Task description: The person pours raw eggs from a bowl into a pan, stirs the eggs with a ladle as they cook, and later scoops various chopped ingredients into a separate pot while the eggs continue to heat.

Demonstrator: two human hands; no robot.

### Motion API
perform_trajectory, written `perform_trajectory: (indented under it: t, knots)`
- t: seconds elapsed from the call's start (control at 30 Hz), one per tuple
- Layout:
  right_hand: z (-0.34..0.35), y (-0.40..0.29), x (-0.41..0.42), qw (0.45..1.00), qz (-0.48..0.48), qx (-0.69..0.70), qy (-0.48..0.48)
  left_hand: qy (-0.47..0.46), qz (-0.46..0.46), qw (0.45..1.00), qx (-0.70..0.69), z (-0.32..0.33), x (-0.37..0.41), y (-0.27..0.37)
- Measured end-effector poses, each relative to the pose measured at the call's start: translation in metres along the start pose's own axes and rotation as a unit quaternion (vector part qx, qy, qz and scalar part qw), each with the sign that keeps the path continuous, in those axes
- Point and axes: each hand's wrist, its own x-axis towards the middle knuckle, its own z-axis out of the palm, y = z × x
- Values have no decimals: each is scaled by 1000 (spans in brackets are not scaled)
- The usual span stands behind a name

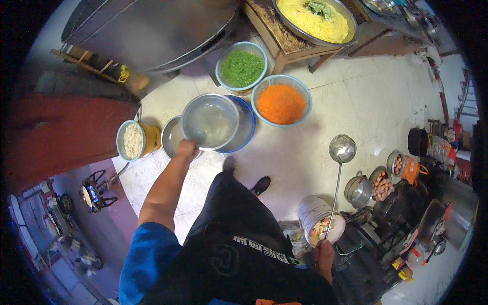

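My left hand point(187, 150) grips the rim of a round metal basin point(210, 121), pale and cloudy inside, held over a blue-rimmed tub point(246, 124) and partly over another metal bowl point(170, 133). Low on the right, my right hand point(323, 253) is closed on the long handle of a metal ladle point(342, 148), whose bowl points away from me. Below the ladle's handle stands a white bucket point(314, 213) with food scraps in it. Beyond the basin are a basket of chopped greens point(243, 68) and a basket of shredded orange vegetable point(281, 105).
A huge wok-like vessel point(152, 34) fills the upper left. A wooden table point(284, 42) bears a bowl of yellow shreds point(324, 23). At left stand a basket of pale shreds point(132, 141) and a lit gas burner point(93, 192). Pots and bowls of eggs point(382, 187) line the right.
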Motion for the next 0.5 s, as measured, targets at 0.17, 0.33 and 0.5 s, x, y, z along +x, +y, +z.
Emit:
perform_trajectory:
  t: [0.17, 0.33, 0.5]
  knots:
    - [-23, -18, -4, 998, -36, 50, -22, -7, 11, 999, -52, -18, -15, -28]
    - [-18, -69, -21, 996, -10, 83, -34, 49, 6, 997, -60, -9, -29, 15]
    - [-30, -77, -15, 992, -86, 95, -4, 1, 2, 997, -80, -12, -45, 20]
